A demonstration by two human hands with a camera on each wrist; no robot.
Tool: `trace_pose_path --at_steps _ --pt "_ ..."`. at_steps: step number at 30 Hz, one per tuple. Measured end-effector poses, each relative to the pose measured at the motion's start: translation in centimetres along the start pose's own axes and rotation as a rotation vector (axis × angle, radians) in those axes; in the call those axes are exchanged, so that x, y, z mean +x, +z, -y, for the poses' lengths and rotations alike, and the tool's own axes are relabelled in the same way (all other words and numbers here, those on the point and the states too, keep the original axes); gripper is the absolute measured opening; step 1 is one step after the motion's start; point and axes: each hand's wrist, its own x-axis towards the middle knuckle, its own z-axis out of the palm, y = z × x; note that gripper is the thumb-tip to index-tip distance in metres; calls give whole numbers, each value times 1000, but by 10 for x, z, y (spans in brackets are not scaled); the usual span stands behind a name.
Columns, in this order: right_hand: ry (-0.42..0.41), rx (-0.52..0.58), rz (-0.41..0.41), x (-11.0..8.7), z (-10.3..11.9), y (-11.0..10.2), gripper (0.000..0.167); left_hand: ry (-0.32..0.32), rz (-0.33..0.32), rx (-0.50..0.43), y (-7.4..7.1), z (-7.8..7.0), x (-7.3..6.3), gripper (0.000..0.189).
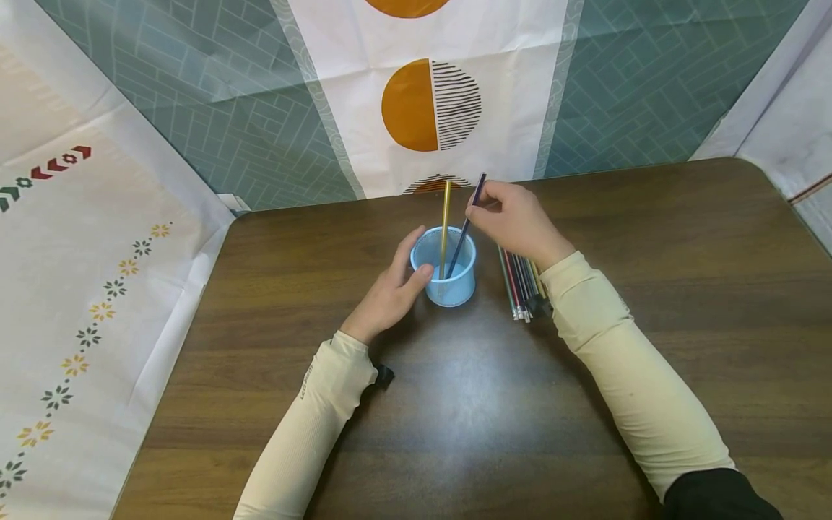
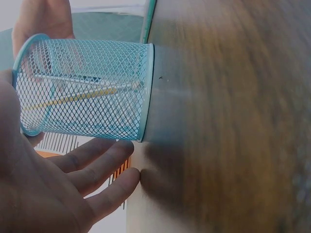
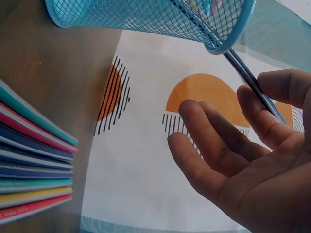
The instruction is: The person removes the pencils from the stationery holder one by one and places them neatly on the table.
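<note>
A light-blue mesh pencil cup (image 1: 455,292) stands upright near the far edge of the table. My left hand (image 1: 386,297) holds it from the left, thumb and index finger around the rim, while the other fingers spread loosely beside it in the left wrist view. One gold pencil (image 1: 445,206) leans inside the cup. With thumb and index finger, my right hand (image 1: 520,222) pinches a dark pencil (image 3: 247,74) by its upper part; the lower part reaches down into the cup. The remaining right fingers are loosely bent.
Several pencils (image 1: 518,289) in different colours lie side by side on the table, right of the cup and partly under my right forearm. The brown wooden table (image 1: 455,433) meets a patterned cloth (image 1: 247,144) behind its far edge.
</note>
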Motion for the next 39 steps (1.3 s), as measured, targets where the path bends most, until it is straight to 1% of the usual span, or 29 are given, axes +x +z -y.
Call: trace_pose_path --at_steps 6,14,18,22,25,29,39 --pt "11 -15 -11 -3 3 -5 23 -5 5 -10 0 0 0 71" --pt "1 5 -56 -7 5 -15 25 -11 4 -8 0 -1 0 64" --pt "-23 25 -86 -9 5 -22 22 -20 5 -3 0 -1 0 63" --pt "-51 44 -125 -10 5 -27 21 -24 3 1 0 -1 0 67" --pt "-67 69 -154 -12 5 -30 23 -26 1 1 0 -1 0 69" --pt "-81 101 -178 -12 5 -33 25 -29 1 2 0 -1 -1 68" --pt "-116 115 -248 -14 5 -41 26 -19 5 -13 0 0 1 71"
